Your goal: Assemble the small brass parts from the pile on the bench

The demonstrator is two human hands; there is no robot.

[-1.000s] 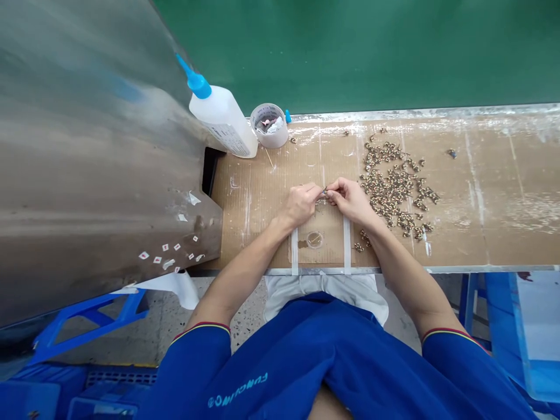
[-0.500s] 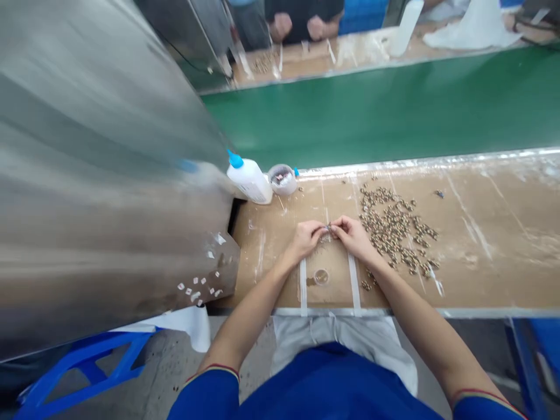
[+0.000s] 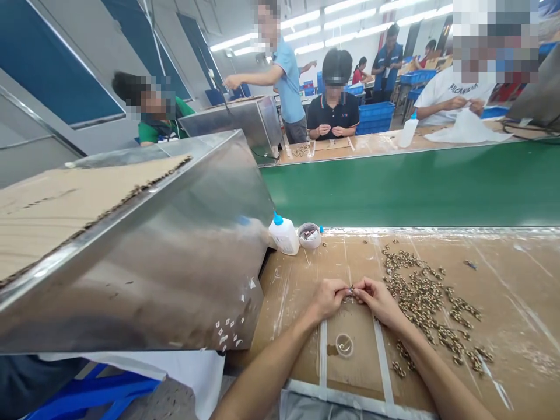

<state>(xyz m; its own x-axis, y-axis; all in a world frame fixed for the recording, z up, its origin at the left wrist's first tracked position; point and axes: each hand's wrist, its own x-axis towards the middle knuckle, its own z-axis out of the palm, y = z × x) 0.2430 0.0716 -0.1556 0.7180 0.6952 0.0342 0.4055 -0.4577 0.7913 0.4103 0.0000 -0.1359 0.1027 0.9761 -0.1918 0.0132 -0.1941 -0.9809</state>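
Left hand (image 3: 329,297), right hand (image 3: 378,301) on part (image 3: 351,289)

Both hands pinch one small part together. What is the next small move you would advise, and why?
Probably hold the pinch and finish working the small piece first. The left hand and right hand both meet on it, so neither is free for the pile of brass parts to the right or the clear round dish nearer the body.
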